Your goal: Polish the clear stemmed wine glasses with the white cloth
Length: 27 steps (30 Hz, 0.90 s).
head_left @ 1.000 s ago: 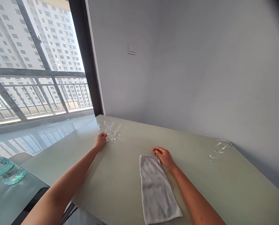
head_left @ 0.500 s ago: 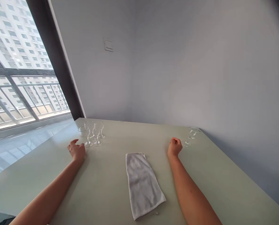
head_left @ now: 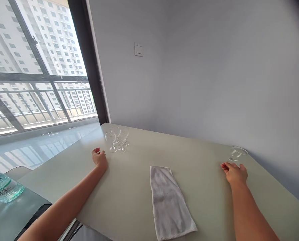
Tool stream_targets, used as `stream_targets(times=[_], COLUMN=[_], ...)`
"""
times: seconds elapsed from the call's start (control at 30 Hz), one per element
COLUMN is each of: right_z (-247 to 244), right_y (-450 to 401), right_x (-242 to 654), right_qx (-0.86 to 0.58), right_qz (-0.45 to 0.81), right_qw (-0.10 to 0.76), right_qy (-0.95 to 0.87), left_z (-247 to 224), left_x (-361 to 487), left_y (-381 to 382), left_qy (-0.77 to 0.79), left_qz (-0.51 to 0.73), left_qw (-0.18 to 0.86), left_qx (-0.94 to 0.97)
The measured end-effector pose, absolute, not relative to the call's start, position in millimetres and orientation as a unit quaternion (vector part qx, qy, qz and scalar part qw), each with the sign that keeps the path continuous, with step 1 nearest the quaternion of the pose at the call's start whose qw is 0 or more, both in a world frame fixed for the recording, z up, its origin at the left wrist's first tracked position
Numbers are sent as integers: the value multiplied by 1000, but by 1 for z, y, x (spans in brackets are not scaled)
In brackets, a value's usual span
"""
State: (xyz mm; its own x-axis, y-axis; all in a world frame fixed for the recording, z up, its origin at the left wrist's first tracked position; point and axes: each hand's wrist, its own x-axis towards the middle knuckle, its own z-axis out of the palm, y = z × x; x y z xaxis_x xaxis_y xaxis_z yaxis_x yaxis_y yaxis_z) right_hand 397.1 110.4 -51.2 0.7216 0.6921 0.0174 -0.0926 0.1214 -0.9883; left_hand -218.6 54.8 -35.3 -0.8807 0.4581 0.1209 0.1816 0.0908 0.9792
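My left hand [head_left: 99, 158] rests on the table, its fingers loosely bent and apart, with nothing in it. Just beyond it, to the right, several clear stemmed glasses [head_left: 113, 147] stand upright in a tight cluster. On the right side, my right hand [head_left: 235, 172] is in front of a single stemmed glass [head_left: 239, 152]. Its fingers look spread, and the hand hides the stem and foot of that glass; whether they touch cannot be made out. Between my two arms lies a folded grey-white cloth [head_left: 169, 202], flat on the table.
The pale green table [head_left: 129, 197] meets the grey wall [head_left: 202, 77] at the back. At lower left, a greenish clear container [head_left: 10, 190] stands on a lower glassy surface, near a dark flat object [head_left: 35, 216]. A window [head_left: 49, 80] with railings is on the left.
My right hand has moved right, up to the single glass, and its fingers have opened from a curled shape. The left hand stays near the cluster. The view has swung left.
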Motion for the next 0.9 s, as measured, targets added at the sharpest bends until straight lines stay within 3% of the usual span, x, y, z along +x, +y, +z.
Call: stream_targets(times=[0.13,0.43,0.57,0.7,0.9], right_z=[-58,-59,-48,-18,23], right_y=[116,115,108,85,12], right_x=[410,377,321,222,99], right_qx=[-574,-625,-600,-534,-341], right_qz=[366,323,348,410,556], right_qw=[705,640,606,558,428], right_qy=[-199,-310,-389,-485,-626], left_z=[-35,-17,-3,14,18], left_x=[-214,-197,-143,-71,-23], left_y=[52,36,9,-5,-15], left_qy=[732,734,630,536,527], left_qz=[639,639,623,550,513], left_qw=[111,62,13,119,203], left_qx=[207,221,463,629,647])
